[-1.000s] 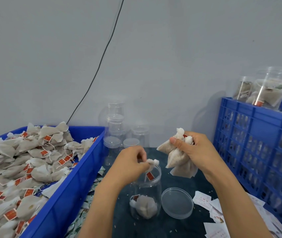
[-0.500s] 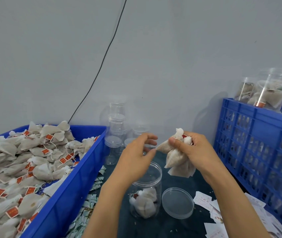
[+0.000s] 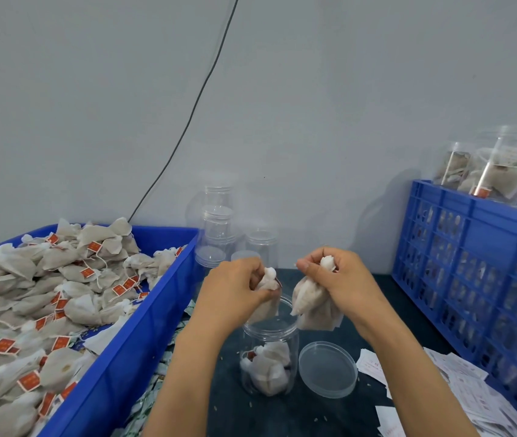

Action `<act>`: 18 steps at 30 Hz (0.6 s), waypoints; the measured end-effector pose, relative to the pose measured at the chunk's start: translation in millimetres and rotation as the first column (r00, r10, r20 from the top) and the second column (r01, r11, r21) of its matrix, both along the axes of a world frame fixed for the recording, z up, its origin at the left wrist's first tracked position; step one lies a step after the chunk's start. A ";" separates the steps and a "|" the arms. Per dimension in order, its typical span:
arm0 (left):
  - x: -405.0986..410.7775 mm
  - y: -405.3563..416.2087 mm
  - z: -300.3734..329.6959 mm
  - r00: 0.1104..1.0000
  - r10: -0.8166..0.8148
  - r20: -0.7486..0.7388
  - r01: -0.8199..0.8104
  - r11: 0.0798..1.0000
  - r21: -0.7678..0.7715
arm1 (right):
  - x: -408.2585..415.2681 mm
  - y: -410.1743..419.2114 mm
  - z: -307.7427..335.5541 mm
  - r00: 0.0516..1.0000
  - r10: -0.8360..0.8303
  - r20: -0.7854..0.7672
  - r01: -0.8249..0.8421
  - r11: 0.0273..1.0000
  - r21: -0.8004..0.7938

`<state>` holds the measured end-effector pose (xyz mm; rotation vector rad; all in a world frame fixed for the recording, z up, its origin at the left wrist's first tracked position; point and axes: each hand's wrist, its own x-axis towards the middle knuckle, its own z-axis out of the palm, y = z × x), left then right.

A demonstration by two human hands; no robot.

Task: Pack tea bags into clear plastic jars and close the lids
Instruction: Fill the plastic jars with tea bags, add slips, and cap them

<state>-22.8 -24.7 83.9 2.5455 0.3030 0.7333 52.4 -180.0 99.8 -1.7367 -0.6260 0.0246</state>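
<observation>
An open clear plastic jar (image 3: 270, 335) stands on the dark table in front of me, with a few tea bags lying at its bottom. Its clear lid (image 3: 327, 369) lies flat just to its right. My left hand (image 3: 235, 291) pinches one tea bag (image 3: 266, 280) by its top, right above the jar's mouth. My right hand (image 3: 342, 279) grips a bunch of tea bags (image 3: 312, 305) a little higher and to the right of the jar.
A blue bin (image 3: 131, 348) heaped with tea bags (image 3: 46, 298) fills the left. Empty clear jars (image 3: 219, 234) stand stacked by the wall. On the right is a blue crate (image 3: 478, 247) holding filled jars (image 3: 503, 168). White paper slips (image 3: 459, 392) lie at the lower right.
My left hand dropped one tea bag into the jar, rose to the bunch in my right hand, took another bag from it and now holds that over the jar.
</observation>
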 end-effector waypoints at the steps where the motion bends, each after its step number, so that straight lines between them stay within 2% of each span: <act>1: 0.2 -0.5 -0.4 1.000 0.003 -0.014 -0.003 1.000 0.023 | 1.5 -1.8 0.5 1.000 -0.014 -0.004 0.014 1.000 0.021; 4: 1.6 -2.6 -1.5 0.996 -0.042 -0.083 0.051 0.993 0.102 | 5.2 -7.0 1.3 0.999 -0.031 -0.043 0.035 0.996 0.088; 8: 3.1 -5.8 -4.3 0.955 -0.087 -0.284 0.145 0.971 0.192 | 8.0 -9.0 0.1 0.995 -0.018 -0.095 0.027 0.995 0.096; 12: 3.9 -5.3 -1.4 0.987 -0.119 -0.110 0.131 0.985 0.110 | 8.1 -6.4 -2.8 0.993 0.007 -0.115 0.002 0.997 0.078; 15: 1.0 -4.9 2.4 0.966 -0.259 -0.003 0.257 0.960 -0.111 | 6.0 -3.2 -2.3 0.995 0.020 -0.099 -0.008 0.993 0.119; 18: -1.1 -9.1 5.9 0.934 -0.347 0.084 0.357 0.913 -0.199 | 0.4 0.9 -1.1 0.997 0.043 -0.070 -0.034 0.991 0.129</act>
